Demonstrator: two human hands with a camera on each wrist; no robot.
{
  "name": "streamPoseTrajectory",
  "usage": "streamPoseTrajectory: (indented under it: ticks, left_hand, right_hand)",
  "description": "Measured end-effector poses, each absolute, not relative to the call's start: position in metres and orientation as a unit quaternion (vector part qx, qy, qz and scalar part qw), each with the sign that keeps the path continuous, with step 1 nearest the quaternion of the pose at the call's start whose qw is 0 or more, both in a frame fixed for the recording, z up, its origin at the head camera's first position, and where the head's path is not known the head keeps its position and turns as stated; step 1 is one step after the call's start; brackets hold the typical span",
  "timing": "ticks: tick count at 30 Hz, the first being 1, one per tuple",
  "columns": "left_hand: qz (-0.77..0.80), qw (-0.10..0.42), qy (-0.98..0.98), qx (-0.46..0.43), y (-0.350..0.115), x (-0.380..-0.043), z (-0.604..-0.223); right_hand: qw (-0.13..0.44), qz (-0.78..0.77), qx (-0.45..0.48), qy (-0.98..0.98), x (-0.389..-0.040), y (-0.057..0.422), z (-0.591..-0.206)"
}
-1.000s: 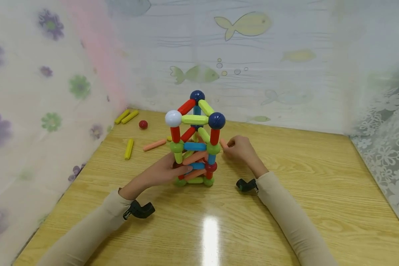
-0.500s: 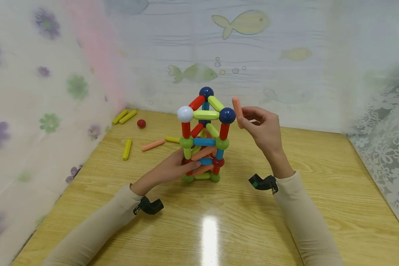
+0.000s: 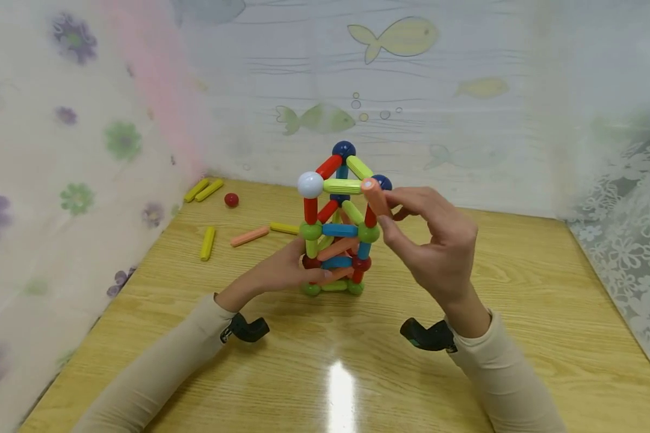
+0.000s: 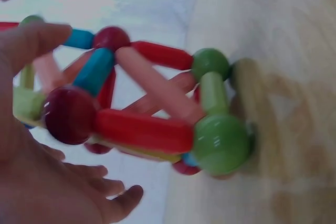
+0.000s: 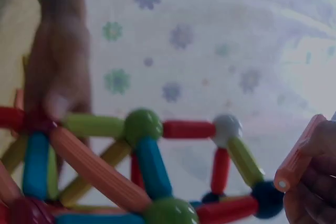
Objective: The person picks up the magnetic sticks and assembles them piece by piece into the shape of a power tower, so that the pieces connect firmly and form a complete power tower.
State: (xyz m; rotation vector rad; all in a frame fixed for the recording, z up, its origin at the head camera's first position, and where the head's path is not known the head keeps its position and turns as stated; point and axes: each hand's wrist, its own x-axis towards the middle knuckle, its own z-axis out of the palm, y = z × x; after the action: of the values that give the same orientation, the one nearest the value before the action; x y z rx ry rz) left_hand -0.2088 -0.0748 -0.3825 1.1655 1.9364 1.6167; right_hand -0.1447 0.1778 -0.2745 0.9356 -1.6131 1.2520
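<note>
A tower of magnetic rods and balls (image 3: 340, 230) stands upright on the table, topped by a white ball (image 3: 310, 184) and dark blue balls. My left hand (image 3: 276, 272) holds its lower part, thumb across the front and fingers round the side; the left wrist view shows those fingers (image 4: 123, 203) beyond a red rod (image 4: 144, 129). Between thumb and fingertips, my right hand (image 3: 439, 246) pinches a salmon magnetic rod (image 3: 376, 199) by the tower's top right corner. In the head view this rod partly covers a blue ball; whether they touch I cannot tell.
Left of the tower lie loose yellow rods (image 3: 208, 243), a salmon rod (image 3: 250, 236) and a dark red ball (image 3: 231, 199). Another yellow rod (image 3: 284, 228) lies close behind my left hand. Patterned sheets hang behind and beside the wooden table (image 3: 520, 288).
My right hand has lifted the salmon rod from beside the tower to its top corner and tipped its end toward the head camera. The tower and left hand have shifted slightly right.
</note>
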Motion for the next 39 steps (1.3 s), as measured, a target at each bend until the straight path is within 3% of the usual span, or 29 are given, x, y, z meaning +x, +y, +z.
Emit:
streamPoseTrajectory:
  ticks: [6, 18, 39]
  left_hand:
    - [0.550, 0.118, 0.733, 0.383, -0.087, -0.208, -0.364]
    - [0.599, 0.008, 0.703, 0.384, -0.081, -0.195, -0.355]
    - [0.607, -0.012, 0.698, 0.380, -0.083, -0.192, -0.356]
  right_hand:
    - [0.480, 0.416, 0.374, -0.676, -0.137, 0.160, -0.286]
    - [0.460, 0.324, 0.388, -0.730, -0.143, 0.152, -0.313]
    - [0.500, 0.209, 0.334, -0.771, -0.145, 0.142, -0.321]
